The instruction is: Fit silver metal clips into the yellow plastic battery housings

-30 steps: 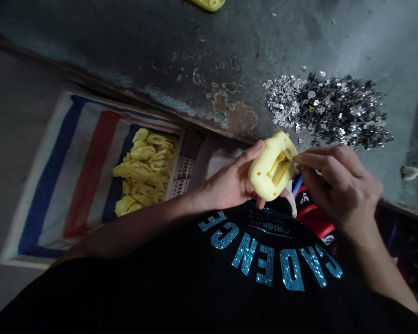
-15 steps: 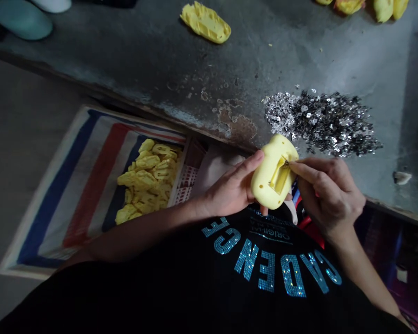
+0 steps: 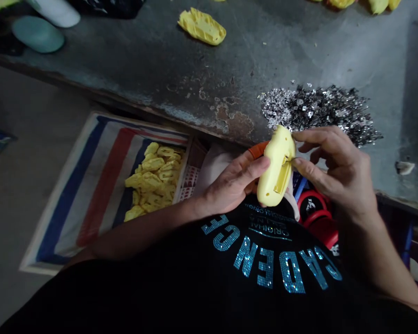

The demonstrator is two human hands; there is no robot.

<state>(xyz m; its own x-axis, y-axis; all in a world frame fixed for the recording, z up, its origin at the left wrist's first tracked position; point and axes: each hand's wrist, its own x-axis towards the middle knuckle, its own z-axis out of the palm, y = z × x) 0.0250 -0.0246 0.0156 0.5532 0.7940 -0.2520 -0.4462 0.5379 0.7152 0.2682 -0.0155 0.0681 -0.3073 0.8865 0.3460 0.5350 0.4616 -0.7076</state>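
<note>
Worn grey desk (image 3: 142,60), slotted yellow casing (image 3: 273,169) held up at its near edge.
Left hand (image 3: 226,185) clamps the casing; right hand (image 3: 344,171) has thumb and forefinger apart, the thumb at the slot, partly hiding it; whether it pins a small part, I cannot tell. Small metal pieces (image 3: 337,111) lie heaped just beyond, a yellow shell (image 3: 204,28) farther off; yellow pieces (image 3: 153,181) sit on striped sheeting (image 3: 104,185) to the left.

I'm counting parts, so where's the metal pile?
In the head view, the pile of small metal pieces lies toward the right on the grey bench, just beyond the right hand.
</note>
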